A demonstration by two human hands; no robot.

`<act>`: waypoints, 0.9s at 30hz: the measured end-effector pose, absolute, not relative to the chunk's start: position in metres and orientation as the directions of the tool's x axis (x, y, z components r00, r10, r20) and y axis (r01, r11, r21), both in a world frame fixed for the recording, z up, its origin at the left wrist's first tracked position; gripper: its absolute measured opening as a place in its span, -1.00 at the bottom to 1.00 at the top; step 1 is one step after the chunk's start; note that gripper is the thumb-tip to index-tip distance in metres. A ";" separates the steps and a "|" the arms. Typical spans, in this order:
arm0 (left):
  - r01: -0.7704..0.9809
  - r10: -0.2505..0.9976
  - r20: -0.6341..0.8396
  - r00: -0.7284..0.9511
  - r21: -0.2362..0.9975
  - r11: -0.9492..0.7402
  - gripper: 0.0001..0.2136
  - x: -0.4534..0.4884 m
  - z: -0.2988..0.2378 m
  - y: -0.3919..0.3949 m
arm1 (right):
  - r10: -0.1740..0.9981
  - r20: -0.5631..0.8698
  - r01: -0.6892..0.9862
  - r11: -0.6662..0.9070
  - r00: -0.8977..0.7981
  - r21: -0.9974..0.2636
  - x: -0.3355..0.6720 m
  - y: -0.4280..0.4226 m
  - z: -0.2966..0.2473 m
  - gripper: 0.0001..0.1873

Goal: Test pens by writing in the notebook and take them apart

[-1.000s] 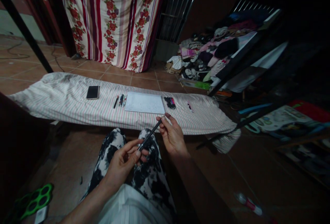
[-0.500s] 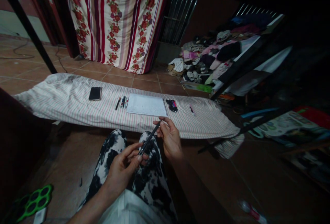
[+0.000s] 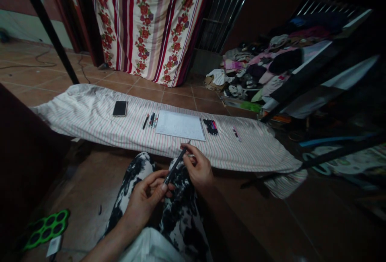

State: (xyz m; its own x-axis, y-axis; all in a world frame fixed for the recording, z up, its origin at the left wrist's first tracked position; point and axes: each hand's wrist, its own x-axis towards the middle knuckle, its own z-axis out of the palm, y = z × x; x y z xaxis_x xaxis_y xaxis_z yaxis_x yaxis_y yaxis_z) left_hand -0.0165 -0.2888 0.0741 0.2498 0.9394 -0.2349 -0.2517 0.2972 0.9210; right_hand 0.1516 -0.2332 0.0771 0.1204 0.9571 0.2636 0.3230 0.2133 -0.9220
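A slim dark pen [image 3: 175,165] lies slanted between my hands, above my black-and-white patterned trousers [image 3: 181,209]. My left hand [image 3: 144,199] pinches its lower end between thumb and fingers. My right hand [image 3: 197,167] holds the upper part with its fingertips. Ahead, a striped cloth [image 3: 90,113] on the floor carries a black phone [image 3: 120,109], a spiral notebook [image 3: 180,125], a small group of pens [image 3: 150,120], a bundle of dark markers [image 3: 210,127] and a pink marker [image 3: 236,134]. My hands are apart from all of these.
Behind the cloth, a floral striped curtain [image 3: 147,25] hangs over a tiled floor. A heap of clothes [image 3: 259,65] lies at the right beside a black frame. A black pole [image 3: 45,25] rises at the left, and a green plastic object [image 3: 45,230] sits at lower left.
The whole scene has slid right and upward in view as my head turned. My right hand has dropped a little, and the pen stays held in both hands.
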 end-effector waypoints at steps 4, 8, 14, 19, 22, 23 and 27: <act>-0.258 0.942 -0.200 0.270 0.928 0.270 -0.55 -0.017 0.069 -0.290 | 0.921 0.382 0.411 0.320 0.076 -0.853 0.153 -0.230 0.073 -0.72; -0.251 0.932 -0.175 0.316 0.932 0.260 -0.55 -0.015 0.067 -0.290 | 0.901 0.426 0.464 0.344 0.082 -0.817 0.156 -0.226 0.065 -0.71; -0.208 0.935 -0.172 0.311 0.947 0.244 -0.55 -0.010 0.061 -0.287 | 0.902 0.425 0.491 0.337 0.076 -0.803 0.166 -0.223 0.059 -0.69; -0.180 0.936 -0.189 0.298 0.951 0.249 -0.61 -0.005 0.058 -0.284 | 0.906 0.412 0.488 0.318 0.095 -0.813 0.167 -0.223 0.064 -0.71; -0.246 0.939 -0.173 0.296 0.937 0.250 -0.55 -0.004 0.060 -0.282 | 0.903 0.418 0.480 0.324 0.099 -0.815 0.168 -0.222 0.064 -0.69; -0.272 0.937 -0.175 0.303 0.926 0.261 -0.54 -0.004 0.061 -0.282 | 0.903 0.417 0.471 0.326 0.099 -0.819 0.168 -0.222 0.063 -0.69; -0.348 0.901 -0.273 0.337 0.853 0.389 -0.52 -0.003 0.061 -0.280 | 0.922 0.375 0.427 0.300 0.100 -0.853 0.169 -0.221 0.063 -0.68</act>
State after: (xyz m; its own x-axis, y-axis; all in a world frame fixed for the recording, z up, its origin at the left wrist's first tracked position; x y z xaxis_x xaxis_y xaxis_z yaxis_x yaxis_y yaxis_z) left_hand -0.0033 -0.2803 0.0613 0.3367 0.9010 -0.2734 -0.3478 0.3888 0.8531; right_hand 0.1687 -0.2211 0.0626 0.1000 0.9217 0.3748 0.4275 0.3003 -0.8527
